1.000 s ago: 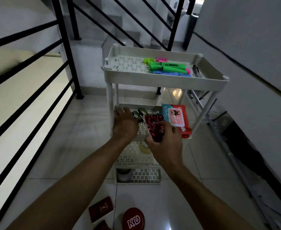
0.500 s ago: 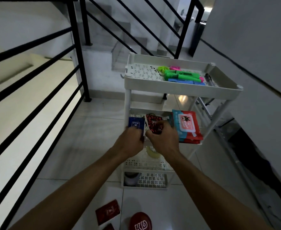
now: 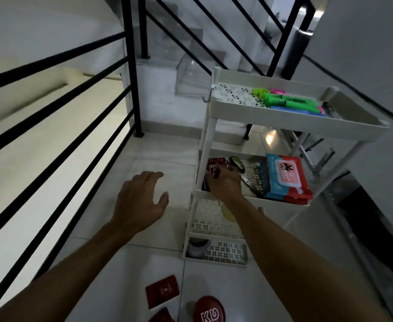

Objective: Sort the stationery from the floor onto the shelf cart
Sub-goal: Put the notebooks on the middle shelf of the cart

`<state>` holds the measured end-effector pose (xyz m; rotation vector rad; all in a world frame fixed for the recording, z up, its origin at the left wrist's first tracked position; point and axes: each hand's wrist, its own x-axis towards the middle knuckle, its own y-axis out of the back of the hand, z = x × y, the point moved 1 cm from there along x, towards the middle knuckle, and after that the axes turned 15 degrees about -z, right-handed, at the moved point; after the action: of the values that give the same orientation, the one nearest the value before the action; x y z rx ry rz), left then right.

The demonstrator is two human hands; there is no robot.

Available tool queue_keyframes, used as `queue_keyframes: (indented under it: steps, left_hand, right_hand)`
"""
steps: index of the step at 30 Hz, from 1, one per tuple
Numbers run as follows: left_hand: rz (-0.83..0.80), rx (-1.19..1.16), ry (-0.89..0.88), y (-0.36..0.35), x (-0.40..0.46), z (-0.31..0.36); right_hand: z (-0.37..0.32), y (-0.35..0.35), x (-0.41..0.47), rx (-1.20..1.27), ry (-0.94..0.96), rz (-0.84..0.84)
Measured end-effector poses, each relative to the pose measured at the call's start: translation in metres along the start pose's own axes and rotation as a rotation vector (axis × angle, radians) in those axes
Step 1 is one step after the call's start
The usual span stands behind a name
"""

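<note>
1. Dark red with a printed pattern, the small notebook (image 3: 216, 168) stands near the left end of the shelf cart's (image 3: 302, 122) second tier, right of centre in the frame, just beside a blue booklet (image 3: 205, 185) at that tier's left edge.
2. The right hand (image 3: 224, 183) reaches into that tier with its fingers curled round the small notebook, so it grips it; the exact finger contact is hidden behind the knuckles.
3. The left hand (image 3: 139, 203) hovers over the floor tiles left of the cart, fingers spread and relaxed, holding nothing.
4. Scissors (image 3: 238, 166) lie just right of the gripping hand, and a stack of wet-wipe packs (image 3: 286, 175) fills the right end of the same tier.
5. Green, pink and blue markers (image 3: 290, 103) lie on the top tier, upper right of the frame.
6. Still on the floor at the bottom centre: a red card pack (image 3: 162, 291) and a round red lid (image 3: 209, 310) marked KD.
7. Risk, as I judge it: the notebook stands on edge near the tier's low rim, so letting go early could tip it out onto the tiles.
8. A push from the right hand could also shove the light cart, since the left hand is not steadying it.
9. The scissors sit close enough to be knocked as the hand pulls out.
</note>
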<state>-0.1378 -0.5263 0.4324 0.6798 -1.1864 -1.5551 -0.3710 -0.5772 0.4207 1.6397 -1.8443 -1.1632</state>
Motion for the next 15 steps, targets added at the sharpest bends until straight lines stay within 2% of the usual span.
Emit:
queue_keyframes:
  steps: [8,11,12,15]
  left_hand:
    - [-0.030,-0.018,-0.011,-0.009,0.004,0.013]
    - [-0.036,-0.020,-0.040,-0.014,0.004,0.016]
    - [-0.049,-0.016,-0.042,-0.017,0.003,0.016]
    - [-0.089,-0.005,-0.049,-0.023,0.003,0.018]
  right_hand:
    - [0.010,0.009,-0.005,-0.088,0.109,-0.179]
    - [0.012,0.008,-0.012,-0.044,0.161,-0.160]
    - [0.012,0.006,-0.017,-0.038,0.196,-0.087]
    - [0.023,0.003,-0.042,-0.060,0.352,0.305]
